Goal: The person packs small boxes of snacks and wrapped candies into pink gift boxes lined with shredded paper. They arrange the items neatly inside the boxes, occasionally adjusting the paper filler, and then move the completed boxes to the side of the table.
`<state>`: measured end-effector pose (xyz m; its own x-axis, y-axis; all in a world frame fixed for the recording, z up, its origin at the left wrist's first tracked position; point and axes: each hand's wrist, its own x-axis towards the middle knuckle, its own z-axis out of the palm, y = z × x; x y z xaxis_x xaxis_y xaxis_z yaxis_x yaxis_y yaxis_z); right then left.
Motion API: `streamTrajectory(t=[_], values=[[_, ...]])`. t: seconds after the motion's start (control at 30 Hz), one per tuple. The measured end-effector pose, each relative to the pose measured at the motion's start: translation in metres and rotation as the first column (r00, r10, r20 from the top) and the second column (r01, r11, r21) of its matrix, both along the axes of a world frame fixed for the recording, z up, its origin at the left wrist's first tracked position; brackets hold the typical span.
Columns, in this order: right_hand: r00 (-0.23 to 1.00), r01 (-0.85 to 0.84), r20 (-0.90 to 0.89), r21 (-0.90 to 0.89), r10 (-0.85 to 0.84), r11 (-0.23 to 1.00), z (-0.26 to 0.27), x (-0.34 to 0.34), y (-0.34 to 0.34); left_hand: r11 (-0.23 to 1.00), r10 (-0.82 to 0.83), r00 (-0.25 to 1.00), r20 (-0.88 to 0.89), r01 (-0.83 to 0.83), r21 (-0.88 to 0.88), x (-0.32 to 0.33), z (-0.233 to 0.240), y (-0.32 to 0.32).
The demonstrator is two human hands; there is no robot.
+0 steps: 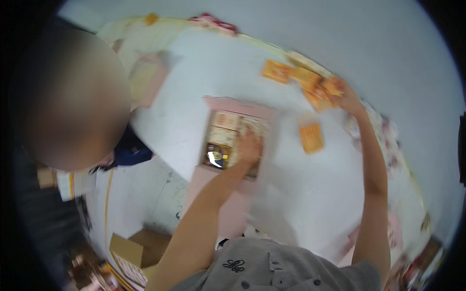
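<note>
An open pink cardboard box (pixel 238 105) stands on the pale table in front of me. Inside it are a light pink carton (pixel 225 120), a cream-coloured package (pixel 222 135) and a dark, shiny package (pixel 214 155). My left hand (pixel 251 145) is inside the right half of the box, on whitish contents (pixel 254 124). Blur hides whether its fingers grip anything. Far to the right, my right hand (pixel 346 96) has its fingers on an orange packet (pixel 332 86). Beside it lie several similar packets (pixel 307 78), and a separate orange packet (pixel 311 138) sits closer to the box.
At left is another person (pixel 133 145), near a second open pink box (pixel 154 82). Red-and-white packages (pixel 214 23) and several pale floral packages (pixel 389 134) line the table's far and right edges. An open brown carton (pixel 142 251) stands low at left.
</note>
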<state>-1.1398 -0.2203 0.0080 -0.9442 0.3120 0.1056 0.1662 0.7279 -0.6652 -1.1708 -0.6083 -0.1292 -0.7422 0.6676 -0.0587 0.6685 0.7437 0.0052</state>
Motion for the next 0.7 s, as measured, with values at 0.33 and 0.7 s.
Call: streamTrajectory(t=[0.33,0.7], values=[[0.625,0.274,0.43,0.661,-0.652,0.699,-0.008,-0.131,-0.063,0.989,-0.096,0.95,0.299,0.056,0.138,0.019,0.028,0.004],[0.974,-0.123,0.227,0.468,0.015,0.875,-0.089,-0.275,-0.105,0.993,-0.118,0.946,0.303,0.119,0.018,0.015,0.021,0.019]])
